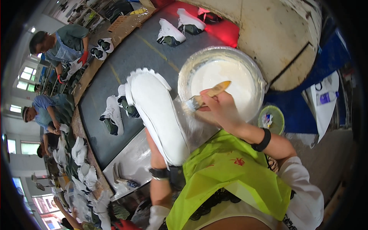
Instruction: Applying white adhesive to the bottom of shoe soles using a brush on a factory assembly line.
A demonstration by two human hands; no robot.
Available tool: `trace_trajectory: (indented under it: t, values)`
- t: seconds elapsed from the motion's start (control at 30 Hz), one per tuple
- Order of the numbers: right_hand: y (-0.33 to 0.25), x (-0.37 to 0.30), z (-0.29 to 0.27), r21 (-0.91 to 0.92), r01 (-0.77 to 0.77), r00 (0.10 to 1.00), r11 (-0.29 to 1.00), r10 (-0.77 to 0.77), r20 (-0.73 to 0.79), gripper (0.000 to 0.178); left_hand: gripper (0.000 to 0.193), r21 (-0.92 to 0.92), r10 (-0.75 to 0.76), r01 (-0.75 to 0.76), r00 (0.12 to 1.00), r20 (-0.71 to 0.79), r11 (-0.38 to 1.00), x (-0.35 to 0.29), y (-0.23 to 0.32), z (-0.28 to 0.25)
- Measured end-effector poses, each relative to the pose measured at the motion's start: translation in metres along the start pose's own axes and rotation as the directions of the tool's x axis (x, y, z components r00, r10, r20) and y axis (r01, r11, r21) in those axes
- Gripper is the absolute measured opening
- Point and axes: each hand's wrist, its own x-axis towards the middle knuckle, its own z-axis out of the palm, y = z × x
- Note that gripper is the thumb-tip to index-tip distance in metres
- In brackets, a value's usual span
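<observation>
A white shoe is held up in front of me, its pale underside facing up and ruffled edges at its far end. My left hand is behind it, with the fingers hidden; only the wrist and lower hand show. In my right hand is a flat paintbrush, gripped by its wooden handle. Its bristles point left, toward the shoe, with a small gap between. Just beyond the brush stands a wide round basin of white creamy liquid, its rim caked with residue.
Shoes stand on the dark conveyor belt, with more under a red glow. A pincer-like tool lies on the metal ledge. A green tub sits at right. Co-workers handle shoes along the left side.
</observation>
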Motion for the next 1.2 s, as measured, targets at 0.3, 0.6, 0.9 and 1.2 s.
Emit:
trace_trajectory:
  t: [0.3,0.6,0.9,1.2]
  values:
    - [-0.034,0.038,-0.047,-0.196,-0.004,0.961,0.981,-0.051,-0.274,0.023,0.069,-0.185,-0.040,0.021,0.994,-0.100,0.982,0.334,0.028,-0.056]
    - [-0.029,0.063,-0.060,-0.298,-0.109,0.954,0.948,0.015,-0.300,0.022,0.061,0.977,0.394,0.192,0.894,-0.211,0.090,0.451,0.020,-0.081]
    - [-0.048,0.044,-0.060,-0.216,-0.044,0.980,0.975,0.000,-0.201,0.021,0.065,0.987,0.851,-0.106,0.500,0.158,-0.121,0.246,0.062,-0.037]
    - [-0.041,0.023,-0.061,-0.164,-0.062,0.991,0.984,0.042,-0.123,0.021,0.102,0.690,0.404,0.659,0.568,-0.717,0.297,0.253,0.019,-0.077]
